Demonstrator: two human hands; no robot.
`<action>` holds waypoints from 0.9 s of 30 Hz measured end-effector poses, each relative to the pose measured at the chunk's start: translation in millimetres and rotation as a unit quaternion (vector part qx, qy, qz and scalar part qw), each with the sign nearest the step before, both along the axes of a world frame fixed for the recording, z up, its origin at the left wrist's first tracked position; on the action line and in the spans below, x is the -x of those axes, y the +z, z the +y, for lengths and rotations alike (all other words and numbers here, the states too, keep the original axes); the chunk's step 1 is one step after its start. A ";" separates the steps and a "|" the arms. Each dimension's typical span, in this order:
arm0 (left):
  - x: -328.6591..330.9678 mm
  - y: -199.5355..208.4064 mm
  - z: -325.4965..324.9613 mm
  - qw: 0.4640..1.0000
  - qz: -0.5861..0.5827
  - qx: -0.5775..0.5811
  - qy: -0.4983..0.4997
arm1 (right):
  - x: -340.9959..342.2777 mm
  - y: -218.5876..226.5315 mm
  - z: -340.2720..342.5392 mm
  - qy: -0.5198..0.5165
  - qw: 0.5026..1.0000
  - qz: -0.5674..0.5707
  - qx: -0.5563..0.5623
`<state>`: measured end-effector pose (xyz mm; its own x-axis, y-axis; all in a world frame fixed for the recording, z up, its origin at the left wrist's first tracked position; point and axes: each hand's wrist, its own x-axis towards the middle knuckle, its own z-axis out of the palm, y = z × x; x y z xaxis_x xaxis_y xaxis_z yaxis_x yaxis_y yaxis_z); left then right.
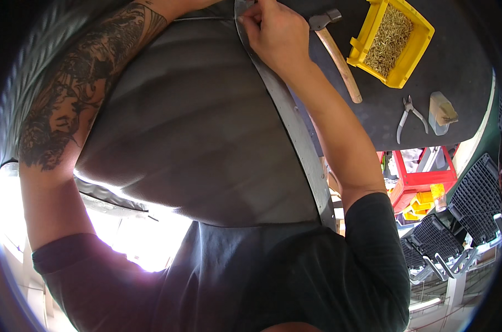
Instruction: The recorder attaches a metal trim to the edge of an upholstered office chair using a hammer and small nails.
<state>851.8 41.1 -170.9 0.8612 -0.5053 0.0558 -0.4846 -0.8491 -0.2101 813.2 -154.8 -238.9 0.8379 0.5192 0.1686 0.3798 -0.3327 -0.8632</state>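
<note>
Biggest item: dark padded panel (201, 122), filling the middle, directly in front of the person's torso. Skin is looking leather-like, matte, smooth, with soft broad bulges; lower edge is bowing and meeting the dark shirt (262, 271).

Table (375, 119) is sitting to the right: flat dark top, rounded outer edge, carrying the loose gear.

Strip (306, 146): long, narrow, grey, metal-looking, small round marks or holes along it. It's running down the panel's right edge, curving in this lens.

Off past the table: black gridded pieces (475, 191), then a red frame (422, 177) with smooth straight bars.

Yellow bin (418, 47) is standing on the table's far part: glossy, plastic-looking, tapered walls, thick rim.

Right hand (281, 36) is working at the strip's upper end, fingers curled, thumb tip close to the fingers; can't tell whether anything is being pinched. Left hand (198, 3) is showing only a sliver at the top border, near the panel's upper seam; grip can't be told.

Hammer (338, 63) is lying between right forearm and bin: dull metal head, pale wooden handle, slightly curved.

Pliers (408, 108) are lying nearer, grey handles splayed. Clear box (439, 128) is sitting just beside them, holding brownish pieces (443, 113).

Smallest: brass-coloured fasteners (392, 39), thin, shiny, heaping loosely inside the bin.
</note>
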 end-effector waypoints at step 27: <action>31.4 -3.7 33.7 0.988 -0.134 0.068 0.022 | 81.6 -13.4 -136.2 -0.147 0.937 -0.099 0.302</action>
